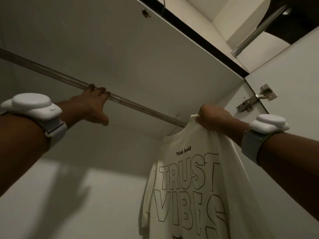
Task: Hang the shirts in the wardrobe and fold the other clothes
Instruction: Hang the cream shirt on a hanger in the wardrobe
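A: What colour is the shirt (188,178)?
B: Cream, with "TRUST VIBES" in black outline letters and small solid black words above
A: And the wardrobe (120,49)?
B: Off-white panels with a black top edge; the rail (51,73) is dull silver, like the hinge (255,100)
A: The wrist bands?
B: White pods (32,105) on grey straps (250,144)

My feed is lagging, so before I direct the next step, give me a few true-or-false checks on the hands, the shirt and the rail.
1. The left hand has its fingers hooked over the rail. True.
2. The right hand hangs idle and holds nothing. False: it grips the top of the shirt.
3. The shirt is dark with no print. False: it is off-white and reads "TRUST VIBES".
4. A wire hanger hooks over the rail beside the shirt's collar. True.
5. A metal hinge sits on the panel to the right. True.
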Action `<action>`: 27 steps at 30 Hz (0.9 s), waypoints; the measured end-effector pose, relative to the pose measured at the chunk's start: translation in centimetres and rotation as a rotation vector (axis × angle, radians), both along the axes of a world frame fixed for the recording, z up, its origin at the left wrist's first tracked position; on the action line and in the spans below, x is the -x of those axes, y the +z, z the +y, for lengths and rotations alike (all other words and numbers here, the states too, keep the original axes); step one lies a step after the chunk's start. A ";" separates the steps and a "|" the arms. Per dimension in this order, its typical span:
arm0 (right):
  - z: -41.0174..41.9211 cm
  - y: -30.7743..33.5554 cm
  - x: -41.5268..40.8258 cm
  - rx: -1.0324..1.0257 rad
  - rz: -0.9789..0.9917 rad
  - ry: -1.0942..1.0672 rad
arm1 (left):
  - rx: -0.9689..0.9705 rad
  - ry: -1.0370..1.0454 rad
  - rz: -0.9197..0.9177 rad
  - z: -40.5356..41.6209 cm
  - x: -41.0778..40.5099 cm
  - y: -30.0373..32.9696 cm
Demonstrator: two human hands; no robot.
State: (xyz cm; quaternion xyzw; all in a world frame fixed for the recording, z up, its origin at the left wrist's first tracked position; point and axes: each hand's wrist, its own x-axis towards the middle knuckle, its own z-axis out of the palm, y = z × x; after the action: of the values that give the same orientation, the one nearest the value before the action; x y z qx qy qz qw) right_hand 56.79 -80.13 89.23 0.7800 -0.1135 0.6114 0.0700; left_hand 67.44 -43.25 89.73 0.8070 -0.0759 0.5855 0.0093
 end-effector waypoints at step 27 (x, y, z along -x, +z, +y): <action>3.7 -30.1 5.2 0.368 0.293 0.022 | -0.175 -1.250 0.665 -14.6 0.1 -35.9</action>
State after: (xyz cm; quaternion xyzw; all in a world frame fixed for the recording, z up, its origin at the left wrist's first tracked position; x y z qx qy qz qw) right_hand 51.58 -76.41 59.13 0.8357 0.0197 0.5028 0.2201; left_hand 67.37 -57.81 53.84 0.7459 -0.5644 0.1853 0.3013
